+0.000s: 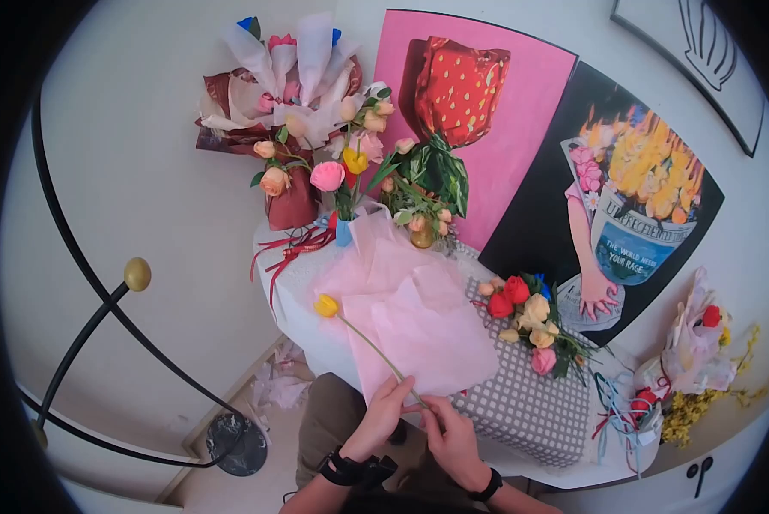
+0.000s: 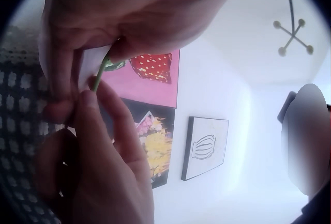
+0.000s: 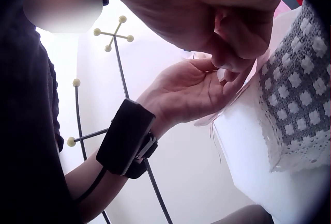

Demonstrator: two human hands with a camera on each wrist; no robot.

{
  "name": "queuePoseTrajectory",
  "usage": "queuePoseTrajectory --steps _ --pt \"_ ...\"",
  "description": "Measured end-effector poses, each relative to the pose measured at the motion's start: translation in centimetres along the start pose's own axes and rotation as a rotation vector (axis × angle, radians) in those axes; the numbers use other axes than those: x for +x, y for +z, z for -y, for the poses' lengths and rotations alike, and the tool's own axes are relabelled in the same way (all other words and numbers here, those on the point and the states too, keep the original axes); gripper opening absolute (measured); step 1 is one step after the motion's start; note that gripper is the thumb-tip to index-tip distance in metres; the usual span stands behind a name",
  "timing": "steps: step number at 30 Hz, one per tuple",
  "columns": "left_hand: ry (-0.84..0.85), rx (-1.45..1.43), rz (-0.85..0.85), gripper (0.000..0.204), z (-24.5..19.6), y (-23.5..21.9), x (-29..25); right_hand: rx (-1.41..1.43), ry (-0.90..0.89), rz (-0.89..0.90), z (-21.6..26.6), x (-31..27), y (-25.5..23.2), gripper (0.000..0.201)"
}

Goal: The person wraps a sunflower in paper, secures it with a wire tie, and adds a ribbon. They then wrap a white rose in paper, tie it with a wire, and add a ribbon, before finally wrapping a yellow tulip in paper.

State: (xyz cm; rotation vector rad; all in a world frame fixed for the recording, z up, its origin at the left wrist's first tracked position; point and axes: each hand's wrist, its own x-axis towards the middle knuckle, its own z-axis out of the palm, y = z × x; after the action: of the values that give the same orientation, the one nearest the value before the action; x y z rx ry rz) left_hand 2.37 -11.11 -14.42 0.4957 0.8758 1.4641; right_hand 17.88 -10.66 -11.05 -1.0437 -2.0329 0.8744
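Note:
A yellow tulip [image 1: 325, 306] on a long green stem [image 1: 372, 345] slants across the pink wrapping paper [image 1: 427, 321]. My left hand [image 1: 388, 417] pinches the stem close to its lower end. Right beside it, my right hand [image 1: 453, 439] holds the stem's end between thumb and fingers. Seen from the left wrist, the green stem [image 2: 101, 71] runs between the fingertips of both hands. From the right wrist, my left hand [image 3: 191, 89] shows its palm under the curled fingers of my right hand [image 3: 238, 27], and the stem is hidden there.
Mixed flowers [image 1: 530, 317] lie on the grey checked cloth [image 1: 530, 411]. A vase of flowers [image 1: 343, 231] and a wrapped bouquet [image 1: 290, 193] stand at the back left, near red ribbons [image 1: 295, 253]. Another bouquet [image 1: 697, 360] and loose ribbons [image 1: 620, 420] are at the right.

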Motion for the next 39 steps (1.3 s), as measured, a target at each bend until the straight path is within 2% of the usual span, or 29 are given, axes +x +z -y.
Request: queuePoseTrajectory --steps 3,5,10,14,16,23,25,29,32,37,39 --pt "-0.018 0.054 0.014 0.037 -0.6 -0.5 -0.4 -0.086 -0.062 0.021 -0.2 0.2 -0.4 0.022" --pt "-0.038 0.064 0.003 0.035 -1.0 -0.8 -0.4 -0.101 -0.032 0.044 0.2 0.4 -0.9 0.022" --pt "-0.04 -0.232 0.094 0.038 -3.2 -1.6 -0.5 -0.101 -0.039 0.093 1.0 1.1 -2.1 0.023" --pt "-0.064 -0.066 0.018 0.042 -4.4 -2.8 -0.7 -0.159 -0.081 0.153 0.9 1.5 -2.7 0.024" --pt "-0.039 0.038 0.178 0.044 -4.9 -3.9 -0.6 -0.167 -0.074 0.166 0.5 1.8 -2.9 0.024" --pt "0.035 -0.245 0.297 0.053 -5.2 -4.2 -1.8 -0.133 -0.057 0.15 0.0 2.3 -3.2 0.023" --pt "0.091 -0.178 0.291 0.052 -5.0 -4.0 -2.1 -0.125 -0.071 0.15 0.1 2.3 -3.2 0.022" --pt "0.083 -0.068 0.265 0.044 -4.6 -4.0 -2.2 -0.125 -0.003 0.206 1.1 2.3 -3.5 0.023" --pt "0.085 -0.12 0.203 0.035 -3.9 -3.8 -2.1 -0.101 0.031 0.238 1.2 2.2 -3.4 0.023" --pt "0.155 -0.048 0.023 0.019 -2.5 -4.2 -1.2 0.026 0.012 0.243 1.3 1.6 -2.7 0.022" --pt "0.162 -0.047 -0.016 0.019 -2.5 -3.8 -1.0 0.015 0.053 0.27 1.6 1.3 -2.6 0.021"
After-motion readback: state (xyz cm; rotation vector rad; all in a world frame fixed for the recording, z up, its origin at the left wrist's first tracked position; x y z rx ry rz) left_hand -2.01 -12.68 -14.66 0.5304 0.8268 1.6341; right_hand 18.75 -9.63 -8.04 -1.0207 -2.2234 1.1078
